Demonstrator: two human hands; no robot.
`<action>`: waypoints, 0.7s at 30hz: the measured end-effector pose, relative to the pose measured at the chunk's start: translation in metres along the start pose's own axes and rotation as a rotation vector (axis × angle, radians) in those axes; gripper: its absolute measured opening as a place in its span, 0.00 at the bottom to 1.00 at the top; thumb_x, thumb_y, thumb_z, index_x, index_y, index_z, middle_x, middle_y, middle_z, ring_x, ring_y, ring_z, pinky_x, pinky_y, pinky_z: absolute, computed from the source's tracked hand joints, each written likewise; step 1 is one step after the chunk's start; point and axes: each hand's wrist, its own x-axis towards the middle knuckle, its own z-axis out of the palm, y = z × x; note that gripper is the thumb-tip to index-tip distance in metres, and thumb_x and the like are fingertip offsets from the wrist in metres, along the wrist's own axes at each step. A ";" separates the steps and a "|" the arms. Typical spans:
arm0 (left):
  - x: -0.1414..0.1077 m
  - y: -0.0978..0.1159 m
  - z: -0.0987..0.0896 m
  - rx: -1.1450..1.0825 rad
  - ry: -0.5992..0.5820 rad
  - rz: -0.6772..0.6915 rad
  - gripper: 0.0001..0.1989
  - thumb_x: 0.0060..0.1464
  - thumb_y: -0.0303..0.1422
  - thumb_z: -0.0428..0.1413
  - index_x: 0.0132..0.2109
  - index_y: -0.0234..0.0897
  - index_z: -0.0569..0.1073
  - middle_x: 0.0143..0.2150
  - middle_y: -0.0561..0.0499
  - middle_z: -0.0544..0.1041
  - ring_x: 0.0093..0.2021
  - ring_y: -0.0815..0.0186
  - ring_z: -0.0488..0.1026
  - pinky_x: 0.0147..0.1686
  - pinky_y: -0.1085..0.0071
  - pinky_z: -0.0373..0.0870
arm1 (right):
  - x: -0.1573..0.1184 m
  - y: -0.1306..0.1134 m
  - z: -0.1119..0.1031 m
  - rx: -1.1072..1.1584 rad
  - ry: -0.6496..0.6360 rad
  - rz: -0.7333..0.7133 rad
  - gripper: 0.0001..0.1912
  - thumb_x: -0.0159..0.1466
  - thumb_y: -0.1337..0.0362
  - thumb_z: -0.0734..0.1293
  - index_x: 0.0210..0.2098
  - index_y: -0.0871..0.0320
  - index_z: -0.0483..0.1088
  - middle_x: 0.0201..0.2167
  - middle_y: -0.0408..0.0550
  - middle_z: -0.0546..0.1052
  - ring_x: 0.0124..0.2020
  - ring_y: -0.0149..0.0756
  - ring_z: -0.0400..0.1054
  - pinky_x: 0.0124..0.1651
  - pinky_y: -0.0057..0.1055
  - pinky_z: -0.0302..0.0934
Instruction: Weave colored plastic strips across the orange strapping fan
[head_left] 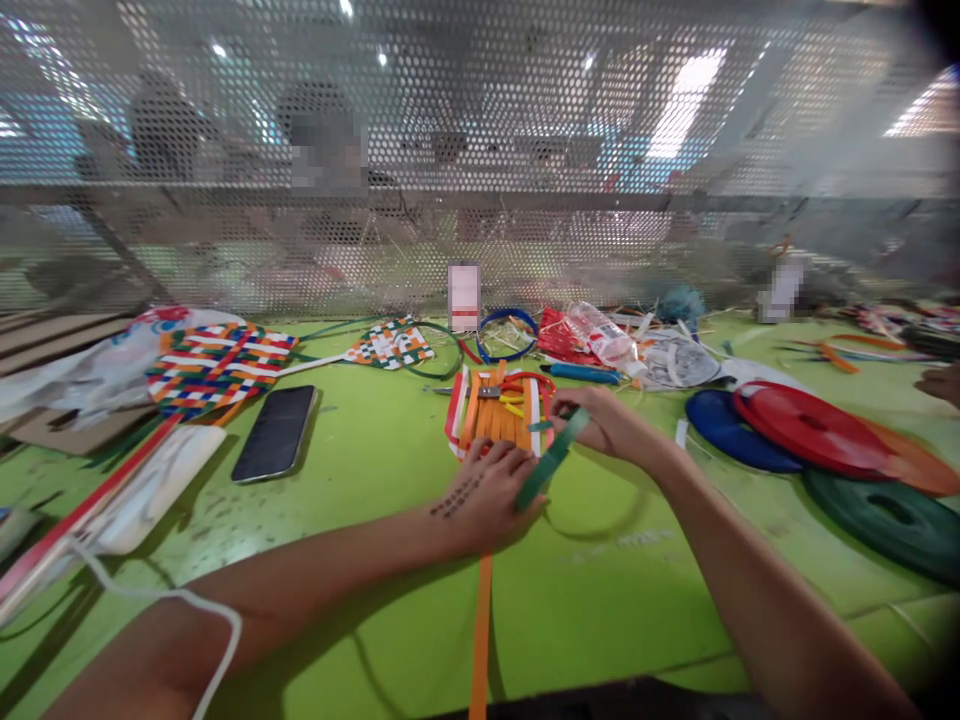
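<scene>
My left hand [495,490] lies palm down with its fingers over the near edge of a panel of orange strips [491,425] framed by white and pink-red bands. In a pinch, my right hand [592,420] holds a green plastic strip [553,462] at the panel's right side. The strip's lower end hangs in front of my left hand's thumb side. Scissors [489,392] with red and yellow handles rest across the panel. A long orange strip [481,630] runs from below my left hand to the table's front edge.
A phone [274,432] and a woven multicoloured fan [225,365] lie left. Behind are a smaller woven fan [394,343], a blue cutter [585,373] and a plastic bottle [600,335]. Red [814,425], blue [731,425] and green [889,520] strip coils lie right. Perforated metal mesh [480,130] stands behind.
</scene>
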 end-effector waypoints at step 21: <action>-0.002 -0.001 -0.006 0.097 -0.013 0.071 0.22 0.71 0.45 0.48 0.65 0.41 0.69 0.57 0.43 0.76 0.56 0.52 0.71 0.54 0.51 0.63 | -0.003 0.009 0.003 -0.314 -0.147 -0.084 0.12 0.60 0.68 0.65 0.39 0.58 0.80 0.33 0.52 0.83 0.31 0.42 0.74 0.36 0.34 0.62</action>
